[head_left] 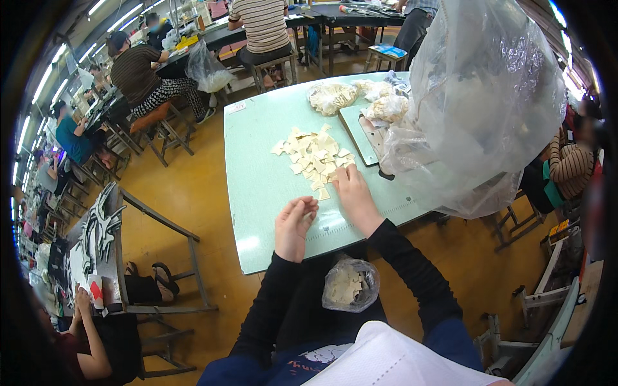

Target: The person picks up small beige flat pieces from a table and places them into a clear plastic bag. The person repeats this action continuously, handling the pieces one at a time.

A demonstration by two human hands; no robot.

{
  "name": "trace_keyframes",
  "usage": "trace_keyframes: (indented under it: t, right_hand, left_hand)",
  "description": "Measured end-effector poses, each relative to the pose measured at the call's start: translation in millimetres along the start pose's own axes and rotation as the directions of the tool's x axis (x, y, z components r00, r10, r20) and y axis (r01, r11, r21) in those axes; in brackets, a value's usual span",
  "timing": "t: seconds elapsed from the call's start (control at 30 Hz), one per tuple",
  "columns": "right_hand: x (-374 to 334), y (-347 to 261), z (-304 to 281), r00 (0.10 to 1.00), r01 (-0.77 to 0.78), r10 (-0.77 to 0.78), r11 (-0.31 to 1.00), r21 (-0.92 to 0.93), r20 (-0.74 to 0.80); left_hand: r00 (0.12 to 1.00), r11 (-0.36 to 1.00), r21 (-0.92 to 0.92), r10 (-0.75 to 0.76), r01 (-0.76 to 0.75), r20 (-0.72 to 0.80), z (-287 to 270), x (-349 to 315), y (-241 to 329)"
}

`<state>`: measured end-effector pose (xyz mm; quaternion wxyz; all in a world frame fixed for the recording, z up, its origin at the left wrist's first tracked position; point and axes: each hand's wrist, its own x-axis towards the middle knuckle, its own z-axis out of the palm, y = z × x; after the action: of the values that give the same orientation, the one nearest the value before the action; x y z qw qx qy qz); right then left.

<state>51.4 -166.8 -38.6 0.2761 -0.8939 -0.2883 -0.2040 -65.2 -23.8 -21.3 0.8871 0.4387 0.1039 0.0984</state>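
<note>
A loose pile of small cream-coloured flat cut pieces lies on the pale green tabletop. At the pile's near right edge, my right hand has its fingers bent together, fingertips against the pieces; what they grip, if anything, is hidden. Closer to me, my left hand is raised over the table's front part, thumb and fingers drawn together. Whatever is in that pinch is too small to make out. On my lap below the table edge sits an opened clear plastic bag with more cream pieces inside.
A big clear plastic bag bulges over the table's right side, beside a sewing machine's metal plate. Filled small bags lie at the back. People sit at other benches; a dark metal frame stands to the left.
</note>
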Motion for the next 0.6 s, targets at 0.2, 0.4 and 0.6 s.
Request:
trace_keyframes:
  t: [0.2,0.4,0.6]
  right_hand:
    - [12.4,-2.3,-26.5,0.997,-0.066,0.072,0.966,0.251,-0.015]
    - [21.2,-29.1,-57.9,0.978,0.153,-0.205,0.816,0.557,0.031]
    - [13.0,-48.1,-51.4,0.801,0.441,-0.566,0.778,0.447,0.195]
  left_hand:
    - [0.993,0.978,-0.177,-0.104,0.112,0.053,-8.1,3.5,5.1]
    - [0.79,0.668,-0.428,-0.465,0.61,0.4,-5.9,24.5,8.4]
    - [0.697,0.466,-0.555,-0.217,0.689,0.683,-23.5,45.2,-12.5]
